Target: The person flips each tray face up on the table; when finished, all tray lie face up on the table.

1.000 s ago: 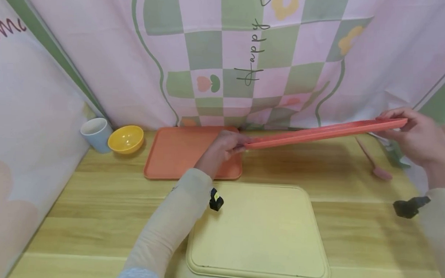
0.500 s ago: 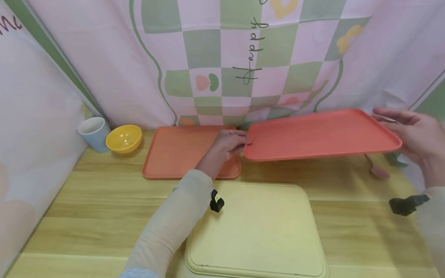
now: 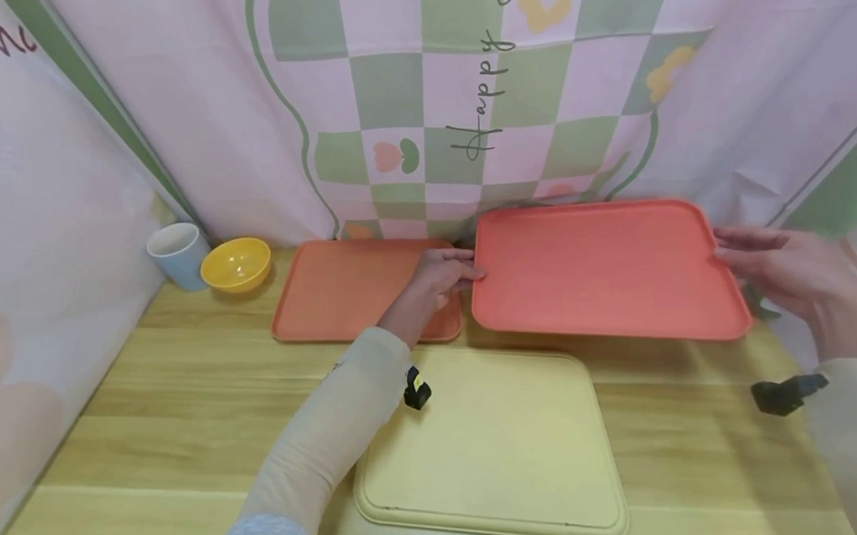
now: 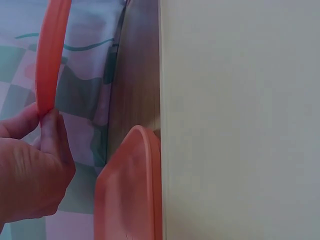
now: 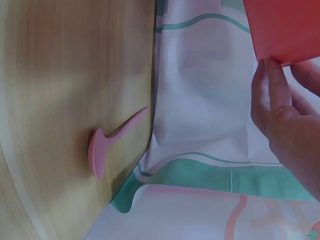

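Observation:
A red rectangular tray [image 3: 605,270] is held up off the table, its broad inner face tilted toward the head camera. My left hand [image 3: 438,274] pinches its left edge between thumb and fingers, plain also in the left wrist view, where the tray [image 4: 50,60] shows edge-on. At the opposite short side, my right hand [image 3: 797,268] pinches the rim; the right wrist view has those fingertips at the tray's corner region [image 5: 285,30]. Beneath my left forearm lies an orange tray [image 3: 350,292], partly covered by that hand.
A pale yellow tray [image 3: 496,443] lies on the wooden table nearest me. At the back left stand a blue cup [image 3: 178,259] and a yellow bowl [image 3: 235,266]. A pink spoon [image 5: 100,150] lies near the curtain, hidden behind the red tray in the head view.
The red tray has turned from nearly edge-on to face the head camera, its near edge swinging down over the pink spoon. Both hands keep their grip, the right one slightly lower.

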Tool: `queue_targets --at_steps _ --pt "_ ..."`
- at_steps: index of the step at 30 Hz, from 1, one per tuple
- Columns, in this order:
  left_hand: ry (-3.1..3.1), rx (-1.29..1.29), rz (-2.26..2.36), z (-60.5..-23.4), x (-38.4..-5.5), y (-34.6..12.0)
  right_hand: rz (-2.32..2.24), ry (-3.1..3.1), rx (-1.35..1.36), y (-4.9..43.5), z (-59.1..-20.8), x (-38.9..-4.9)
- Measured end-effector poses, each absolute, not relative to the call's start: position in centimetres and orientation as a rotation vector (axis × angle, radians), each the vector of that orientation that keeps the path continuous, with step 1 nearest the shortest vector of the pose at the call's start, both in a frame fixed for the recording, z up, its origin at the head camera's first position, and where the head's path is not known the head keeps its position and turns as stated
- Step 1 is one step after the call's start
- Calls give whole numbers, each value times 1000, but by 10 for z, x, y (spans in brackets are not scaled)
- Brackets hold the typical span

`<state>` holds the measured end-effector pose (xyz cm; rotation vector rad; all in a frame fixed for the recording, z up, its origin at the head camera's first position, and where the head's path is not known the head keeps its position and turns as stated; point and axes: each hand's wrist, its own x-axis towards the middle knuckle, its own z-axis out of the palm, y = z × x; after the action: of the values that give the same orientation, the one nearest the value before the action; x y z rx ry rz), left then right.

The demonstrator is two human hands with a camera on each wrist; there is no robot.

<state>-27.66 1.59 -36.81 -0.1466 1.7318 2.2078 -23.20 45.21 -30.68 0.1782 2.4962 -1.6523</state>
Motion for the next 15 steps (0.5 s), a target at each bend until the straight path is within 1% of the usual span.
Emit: queue_targets --at_steps 3,8,15 --pt "1764 -141 2202 -369 -276 16 -1574 2521 135 454 -312 -232" --pt "1799 -142 2194 -369 -275 16 -1646 2448 109 453 -317 -232" --pt "1839 -164 2189 -372 -274 18 -1587 2423 66 447 -321 -235"
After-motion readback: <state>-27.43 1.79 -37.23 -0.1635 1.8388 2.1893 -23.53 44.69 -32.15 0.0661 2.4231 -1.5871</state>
